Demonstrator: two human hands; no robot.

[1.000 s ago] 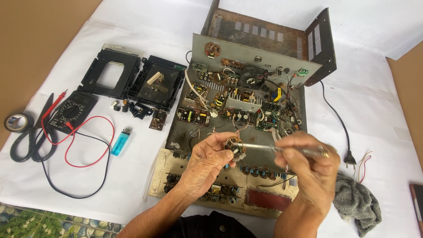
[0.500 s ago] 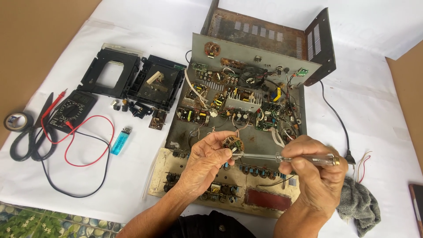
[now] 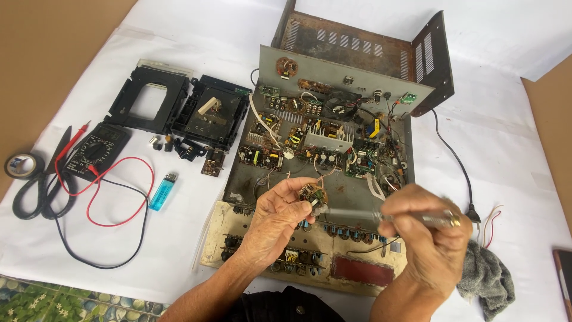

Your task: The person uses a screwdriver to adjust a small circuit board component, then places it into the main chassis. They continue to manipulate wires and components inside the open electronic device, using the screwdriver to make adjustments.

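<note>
Left grip [image 3: 280, 217] pinches a small round board [image 3: 313, 194] at the fingertips, held above the open chassis [image 3: 333, 179] on the table; thin wires run from it. Right grip [image 3: 432, 235] is closed around a screwdriver [image 3: 357, 213], shaft blurred, tip at the board's edge. Risks: the tip may slip off and jab the left fingers; prying could crack the board or tear its wires; a loosened part could drop among the chassis components.
</note>
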